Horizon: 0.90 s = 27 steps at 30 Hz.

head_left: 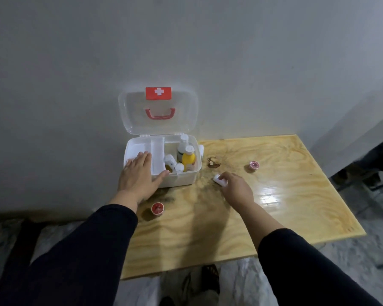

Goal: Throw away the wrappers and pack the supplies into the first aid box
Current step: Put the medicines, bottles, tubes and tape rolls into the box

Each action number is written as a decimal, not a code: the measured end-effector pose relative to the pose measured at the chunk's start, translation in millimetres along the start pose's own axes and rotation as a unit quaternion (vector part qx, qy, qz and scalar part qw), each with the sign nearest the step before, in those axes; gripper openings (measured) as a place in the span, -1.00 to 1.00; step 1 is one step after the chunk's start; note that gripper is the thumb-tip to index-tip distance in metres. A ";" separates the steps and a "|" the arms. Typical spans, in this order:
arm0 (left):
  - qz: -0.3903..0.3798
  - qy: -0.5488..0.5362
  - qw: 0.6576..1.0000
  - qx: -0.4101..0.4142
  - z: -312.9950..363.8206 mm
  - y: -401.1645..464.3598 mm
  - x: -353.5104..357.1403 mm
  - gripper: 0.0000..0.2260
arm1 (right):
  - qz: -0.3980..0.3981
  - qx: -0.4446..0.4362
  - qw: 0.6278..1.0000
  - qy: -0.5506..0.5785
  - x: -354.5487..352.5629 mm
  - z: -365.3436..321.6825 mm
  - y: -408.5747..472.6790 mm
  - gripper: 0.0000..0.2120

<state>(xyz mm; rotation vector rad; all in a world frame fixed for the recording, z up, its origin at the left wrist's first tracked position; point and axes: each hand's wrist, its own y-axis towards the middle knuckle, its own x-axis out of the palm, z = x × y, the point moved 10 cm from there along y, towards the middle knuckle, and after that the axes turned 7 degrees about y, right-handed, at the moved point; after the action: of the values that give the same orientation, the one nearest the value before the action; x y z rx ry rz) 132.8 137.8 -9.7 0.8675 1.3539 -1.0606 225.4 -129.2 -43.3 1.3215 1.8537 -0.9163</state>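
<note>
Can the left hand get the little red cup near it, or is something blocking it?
Probably yes. The left hand rests open on the first aid box, and the little red cup sits on the table just beside that wrist, with nothing lying between them. The hand would only need to pull back.

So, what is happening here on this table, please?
A person is packing a first aid box that stands open on a wooden table. The left hand rests flat on the box's front edge, over its inner tray. The right hand closes on a small white item lying on the table. Several bottles already stand inside the box. Two small red cups, one near the box and one farther right, lie on the table.
</note>
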 end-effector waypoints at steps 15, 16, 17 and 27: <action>0.043 0.029 0.999 0.000 -0.2 -5.5 -0.5 -0.14 | 0.033 0.049 0.994 0.089 7.5 -42.7 95.5 -0.68; 0.045 0.030 0.999 0.000 0.0 -5.6 -0.5 -0.14 | 0.028 0.045 0.995 0.081 7.1 -48.7 100.8 -0.65; 0.045 0.030 0.999 0.000 0.1 -5.6 -0.6 -0.15 | 0.022 0.038 0.997 0.063 7.3 -54.8 104.5 -0.61; 0.046 0.037 0.998 -0.006 0.1 -5.6 -2.0 -0.12 | -0.003 -0.004 1.000 0.018 22.1 -66.8 97.5 -0.69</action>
<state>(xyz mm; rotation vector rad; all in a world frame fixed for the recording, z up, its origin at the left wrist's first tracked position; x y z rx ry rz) 127.7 136.1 -7.2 0.9594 1.3663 -0.9574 304.9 -38.9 -42.1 1.3376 1.8867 -0.8932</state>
